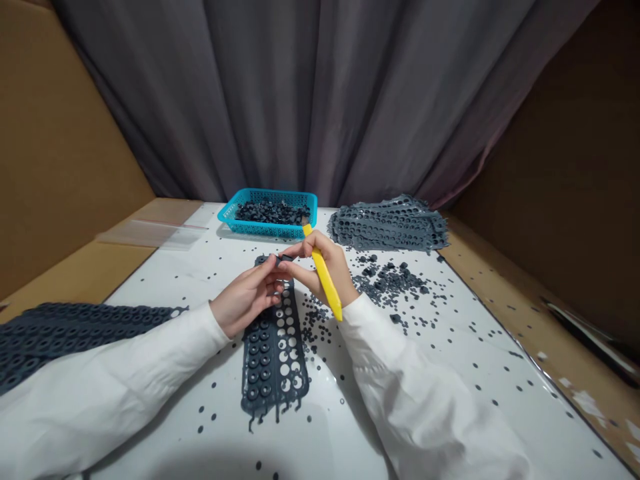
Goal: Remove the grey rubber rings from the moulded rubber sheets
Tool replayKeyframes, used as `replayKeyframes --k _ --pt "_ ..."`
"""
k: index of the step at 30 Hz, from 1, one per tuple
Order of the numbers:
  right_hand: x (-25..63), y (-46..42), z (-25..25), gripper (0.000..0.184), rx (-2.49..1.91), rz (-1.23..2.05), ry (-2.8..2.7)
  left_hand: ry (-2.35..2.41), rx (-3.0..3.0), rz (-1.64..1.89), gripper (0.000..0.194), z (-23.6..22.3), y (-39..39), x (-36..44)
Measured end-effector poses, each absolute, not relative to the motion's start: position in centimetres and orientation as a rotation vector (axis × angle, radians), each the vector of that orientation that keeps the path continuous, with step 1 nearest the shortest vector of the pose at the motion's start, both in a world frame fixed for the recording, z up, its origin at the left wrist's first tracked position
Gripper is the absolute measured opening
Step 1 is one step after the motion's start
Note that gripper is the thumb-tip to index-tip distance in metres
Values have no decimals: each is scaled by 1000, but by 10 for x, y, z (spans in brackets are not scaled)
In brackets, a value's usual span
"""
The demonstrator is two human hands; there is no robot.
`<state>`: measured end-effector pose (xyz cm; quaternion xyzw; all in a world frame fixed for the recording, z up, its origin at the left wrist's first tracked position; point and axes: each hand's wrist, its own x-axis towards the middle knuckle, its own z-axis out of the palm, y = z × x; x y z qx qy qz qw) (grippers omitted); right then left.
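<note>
A dark grey rubber sheet [274,363] with rows of round pieces and punched-out holes lies on the white table [450,373] in front of me. My left hand [247,298] pinches the sheet's far end. My right hand [320,267] grips a yellow stick tool [325,277] and its fingertips also pinch a small grey piece [286,257] at that far end, touching my left fingers. Both sleeves are white.
A blue basket [270,212] of small grey parts stands at the back. A pile of emptied grey sheets [390,223] lies back right, more sheets [65,330] at left. Loose grey rings [387,280] and dots scatter over the table. Brown cardboard walls and a grey curtain surround it.
</note>
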<state>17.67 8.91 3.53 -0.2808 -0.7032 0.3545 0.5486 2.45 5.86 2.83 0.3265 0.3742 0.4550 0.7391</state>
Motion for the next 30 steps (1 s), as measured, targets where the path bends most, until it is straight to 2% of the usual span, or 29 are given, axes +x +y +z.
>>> replayKeyframes --k 10,15,19,22,24,26,30 --pt "178 92 31 39 -694 939 -1715 823 757 992 30 22 67 24" --pt "180 97 23 32 -706 835 -1807 889 966 967 33 16 81 22" --pt "189 102 29 25 -782 638 -1816 1337 1506 988 46 20 131 15" --pt "203 108 35 22 -927 553 -1885 1546 1626 1072 45 36 190 0" --pt "212 112 33 22 -1112 553 -2127 1683 1692 1101 48 46 226 -15" --pt "217 113 27 19 -1330 568 -2407 1782 1755 1051 55 49 251 -30" --pt "215 113 6 6 -1503 542 -2573 1892 1869 895 87 41 264 -48"
